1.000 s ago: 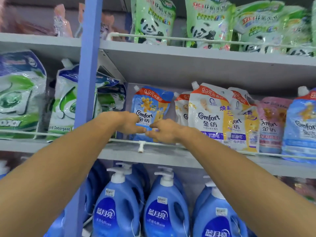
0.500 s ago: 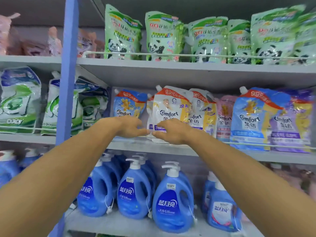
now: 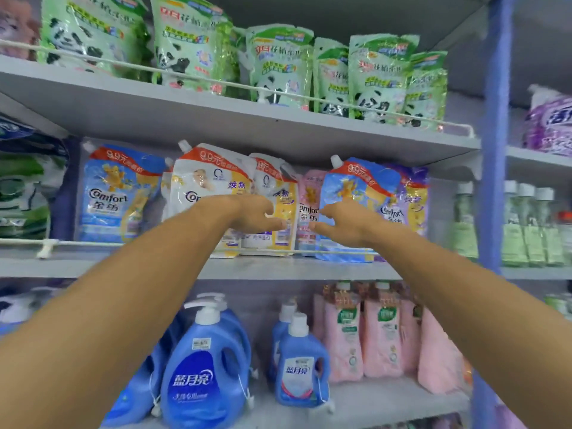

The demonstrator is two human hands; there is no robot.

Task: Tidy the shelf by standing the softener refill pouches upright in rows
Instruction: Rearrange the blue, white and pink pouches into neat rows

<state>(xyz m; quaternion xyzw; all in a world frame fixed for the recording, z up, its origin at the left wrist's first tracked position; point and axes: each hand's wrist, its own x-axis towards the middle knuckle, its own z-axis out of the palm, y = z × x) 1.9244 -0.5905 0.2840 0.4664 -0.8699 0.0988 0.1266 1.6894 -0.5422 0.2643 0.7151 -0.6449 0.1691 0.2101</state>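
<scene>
We reach middle shelf (image 3: 278,267) | pink pouch (image 3: 309,209) upright, at 12 o'clock between left hand (image 3: 257,215) and right hand (image 3: 343,224) | both hands spread, gripping nothing | equally near.

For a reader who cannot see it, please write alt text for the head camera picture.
Two bare arms reach to the middle shelf, the left hand and right hand open before a pink softener pouch standing between white-yellow and blue pouches. Green panda pouches above, blue jugs below.
</scene>
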